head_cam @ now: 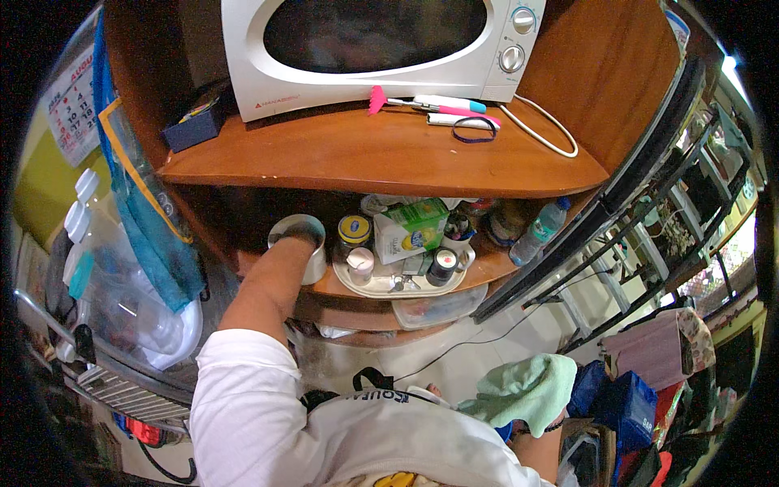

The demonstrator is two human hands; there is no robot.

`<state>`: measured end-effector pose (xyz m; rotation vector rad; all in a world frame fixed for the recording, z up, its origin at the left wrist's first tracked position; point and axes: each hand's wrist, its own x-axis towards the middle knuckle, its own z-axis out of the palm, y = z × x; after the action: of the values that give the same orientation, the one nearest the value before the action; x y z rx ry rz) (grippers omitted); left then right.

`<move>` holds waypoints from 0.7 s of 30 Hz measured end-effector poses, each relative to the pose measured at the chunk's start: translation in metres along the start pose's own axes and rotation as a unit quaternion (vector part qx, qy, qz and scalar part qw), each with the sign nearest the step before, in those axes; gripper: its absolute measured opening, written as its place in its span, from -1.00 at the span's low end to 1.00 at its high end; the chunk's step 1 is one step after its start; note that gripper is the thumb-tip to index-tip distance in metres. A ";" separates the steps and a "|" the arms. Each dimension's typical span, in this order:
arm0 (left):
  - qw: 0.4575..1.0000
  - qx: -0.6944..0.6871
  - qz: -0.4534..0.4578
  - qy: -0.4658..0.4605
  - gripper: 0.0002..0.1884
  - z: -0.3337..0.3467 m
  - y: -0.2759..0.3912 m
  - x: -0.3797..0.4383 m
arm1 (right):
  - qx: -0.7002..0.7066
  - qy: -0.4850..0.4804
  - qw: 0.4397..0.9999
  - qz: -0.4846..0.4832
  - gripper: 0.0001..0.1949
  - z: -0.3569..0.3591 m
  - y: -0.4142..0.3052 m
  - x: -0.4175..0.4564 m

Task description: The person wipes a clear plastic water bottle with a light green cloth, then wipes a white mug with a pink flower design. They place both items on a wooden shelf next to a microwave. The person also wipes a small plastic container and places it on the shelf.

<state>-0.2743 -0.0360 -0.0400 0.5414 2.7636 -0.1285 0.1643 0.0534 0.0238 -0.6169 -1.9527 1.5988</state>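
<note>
My left hand [302, 234] reaches down inside a white cylindrical container [315, 268] at the left of the lower shelf. Its fingers are hidden by the container's wall and by shadow. On my right side, a pale green towel [523, 389] drapes over my right hand and covers it. Only the wrist with a dark beaded bracelet [552, 424] and the forearm show below the cloth. Something blue [505, 432] peeks out under the towel. Beside the container stands a jar with a yellow lid [354, 229].
A cream tray [377, 288] carries a green and white carton [412, 231], a dark-lidded jar [442, 266] and keys [401, 283]. To its right leans a water bottle [540, 231]. Above, the wooden shelf [365, 158] holds a microwave oven [377, 85]. A metal ladder [599, 268] stands right.
</note>
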 end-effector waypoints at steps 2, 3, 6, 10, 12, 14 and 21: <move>0.999 0.003 0.041 -0.001 -0.70 -0.001 -0.001 0.001 | -0.115 -0.021 0.993 -0.022 -0.75 0.001 -0.020 0.002; 0.997 -0.002 0.071 0.003 -0.70 0.006 -0.006 0.011 | -0.125 -0.025 0.992 -0.023 -0.74 0.003 -0.023 0.002; 0.985 0.050 0.162 0.006 -0.72 0.032 -0.024 0.045 | 0.027 -0.001 1.000 -0.010 -0.73 0.004 -0.010 0.002; 0.980 0.010 0.146 -0.133 -0.71 -0.015 -0.025 0.001 | 0.179 0.016 0.984 0.002 -0.72 0.000 0.010 0.010; 0.978 -0.097 0.117 -0.142 -0.72 -0.024 -0.039 -0.014 | 0.211 0.001 0.978 0.001 -0.71 -0.003 0.015 0.019; 0.969 -0.177 0.124 -0.117 -0.75 -0.026 -0.055 -0.025 | 0.236 -0.020 0.971 0.000 -0.70 -0.007 0.021 0.028; 0.837 -0.513 0.182 -0.059 -0.75 -0.033 -0.070 -0.092 | 0.266 -0.172 0.948 -0.006 -0.67 0.000 0.038 0.078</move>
<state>-0.2299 -0.1285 0.0230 0.6644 2.0974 1.2666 0.1059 0.1112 -0.0048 -0.1094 -1.6164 2.2232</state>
